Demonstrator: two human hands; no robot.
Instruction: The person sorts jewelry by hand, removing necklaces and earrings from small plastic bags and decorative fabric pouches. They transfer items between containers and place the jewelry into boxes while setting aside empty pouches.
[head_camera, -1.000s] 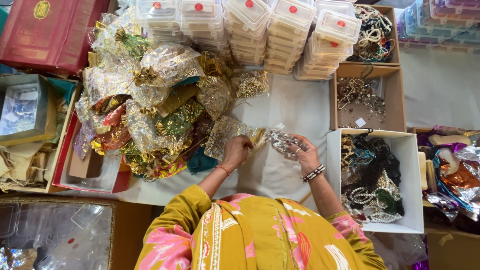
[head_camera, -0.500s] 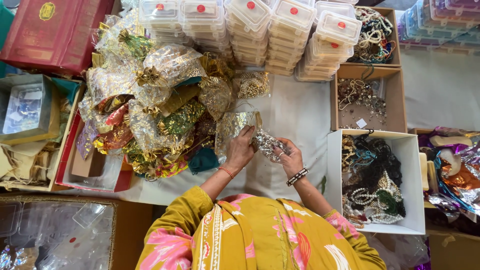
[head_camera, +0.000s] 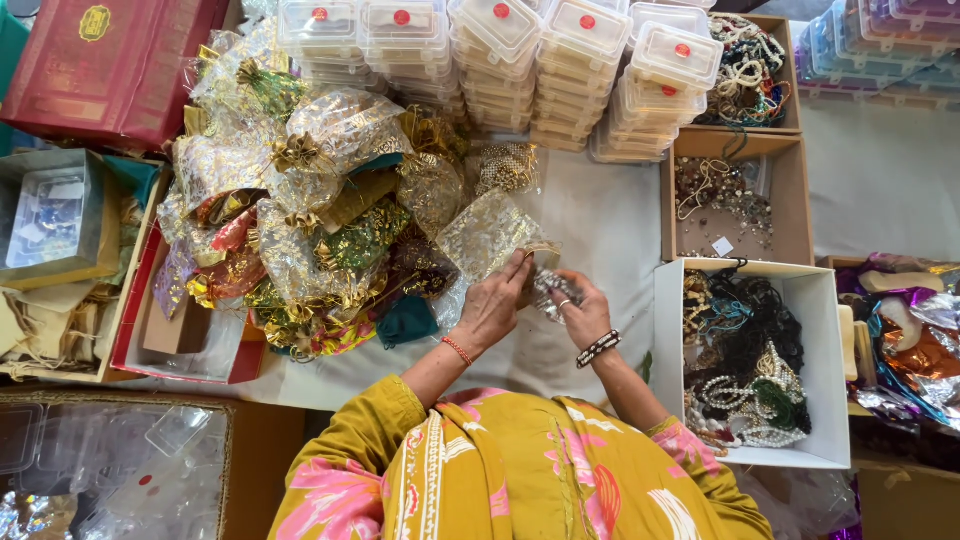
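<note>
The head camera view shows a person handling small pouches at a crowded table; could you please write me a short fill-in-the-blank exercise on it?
1. The left hand holds a sheer gold-patterned ____.
2. The right hand wears a beaded bracelet on its ____.
3. The stacked clear plastic boxes each carry a round ____ sticker on the lid.
4. The white box of necklaces stands to the person's ____.

Missing words: pouch; wrist; red; right

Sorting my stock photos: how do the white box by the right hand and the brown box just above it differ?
The white box is piled high with dark strings, pearl strands and beaded pieces; the brown box holds only a thin scatter of chains and beads, with bare floor showing. The white box has white walls and looks larger; the brown box is plain cardboard-coloured. Both are open-topped, sit on the table's right side and hold jewellery.
</note>
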